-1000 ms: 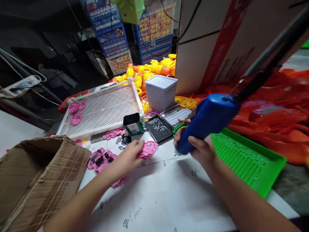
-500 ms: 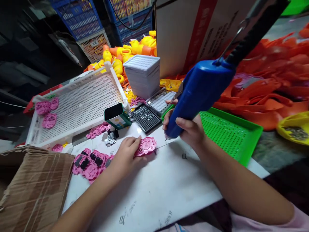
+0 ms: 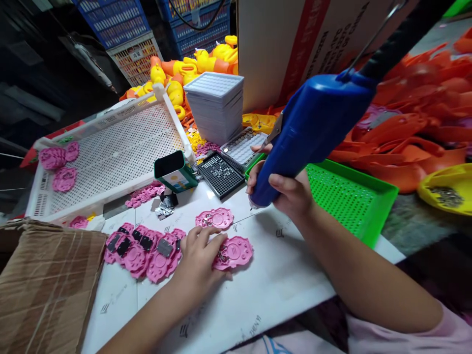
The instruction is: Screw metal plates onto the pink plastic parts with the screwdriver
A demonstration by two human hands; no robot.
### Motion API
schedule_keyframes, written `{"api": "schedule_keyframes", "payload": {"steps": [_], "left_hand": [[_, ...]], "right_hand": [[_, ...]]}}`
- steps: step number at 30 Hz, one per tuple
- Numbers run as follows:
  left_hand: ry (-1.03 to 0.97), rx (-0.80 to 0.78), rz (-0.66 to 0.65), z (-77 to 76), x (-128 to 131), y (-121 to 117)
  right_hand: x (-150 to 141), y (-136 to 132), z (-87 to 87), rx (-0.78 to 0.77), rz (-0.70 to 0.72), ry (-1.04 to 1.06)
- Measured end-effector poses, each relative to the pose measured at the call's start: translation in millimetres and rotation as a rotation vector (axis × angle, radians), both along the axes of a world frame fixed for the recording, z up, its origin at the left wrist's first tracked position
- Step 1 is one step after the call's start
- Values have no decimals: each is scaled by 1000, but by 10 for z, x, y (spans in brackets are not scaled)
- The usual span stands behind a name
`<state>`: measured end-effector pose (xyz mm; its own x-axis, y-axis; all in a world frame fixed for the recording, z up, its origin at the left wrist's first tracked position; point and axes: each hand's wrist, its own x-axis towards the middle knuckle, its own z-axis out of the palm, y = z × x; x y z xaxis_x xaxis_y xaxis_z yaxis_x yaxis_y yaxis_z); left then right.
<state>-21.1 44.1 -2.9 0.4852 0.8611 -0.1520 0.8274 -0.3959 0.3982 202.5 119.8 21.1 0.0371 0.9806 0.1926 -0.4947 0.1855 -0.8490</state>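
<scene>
My right hand is wrapped round a blue electric screwdriver, which hangs tilted from a hook and black cable sleeve. Its tip points down just above the white table. Under my left hand, a pink plastic casing piece with small metal parts lies on the tabletop, gripped at its left end between fingers and thumb. Just beyond it rests a second pink casing piece, close to my fingertips. To the left is a heap of pink casing pieces, several bearing black or grey plates.
A black perforated tray of small screws lies beyond the hands, beside a green tin and stacked white trays. A green basket sits right, a white crate left. A cardboard box occupies the near left.
My left hand has come nearer to me and now grips a pink casing piece there, while another lies just beyond it. The screwdriver stays raised in my right hand. The view has shifted slightly.
</scene>
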Motion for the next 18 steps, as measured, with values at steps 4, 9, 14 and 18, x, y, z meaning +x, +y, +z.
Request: {"api": "schedule_keyframes", "payload": {"steps": [4, 9, 14, 18], "left_hand": [[-27, 46, -3, 23, -62, -128], [-79, 67, -69, -164, -120, -462], [24, -11, -66, -140, -170, -477], [-38, 17, -72, 141, -374, -398]], "right_hand": [[4, -2, 5, -16, -17, 7], [11, -18, 27, 25, -19, -2], [2, -28, 20, -3, -4, -4], [-1, -22, -7, 24, -5, -9]]}}
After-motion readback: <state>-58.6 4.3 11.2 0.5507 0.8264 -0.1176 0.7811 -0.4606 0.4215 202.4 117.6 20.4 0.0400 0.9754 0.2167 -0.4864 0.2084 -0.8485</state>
